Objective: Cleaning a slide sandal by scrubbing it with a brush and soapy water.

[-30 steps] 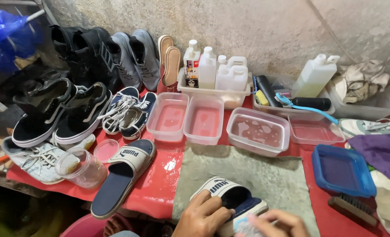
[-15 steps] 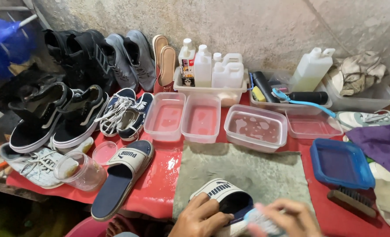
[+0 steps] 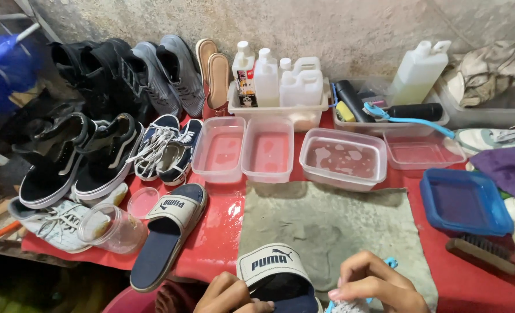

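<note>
Navy slide sandal [image 3: 275,272] at bottom edge, long axis running away toward the grey mat [image 3: 338,226]; left hand [image 3: 228,294] grips its side, right hand [image 3: 373,284] curled round a blue-handled brush [image 3: 350,304] just right of it

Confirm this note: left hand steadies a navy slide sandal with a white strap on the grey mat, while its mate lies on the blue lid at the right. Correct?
Not quite. In the head view the mate slide sandal lies at the left on the wet red table, not on the blue lid. The left hand does steady the held sandal.
</note>
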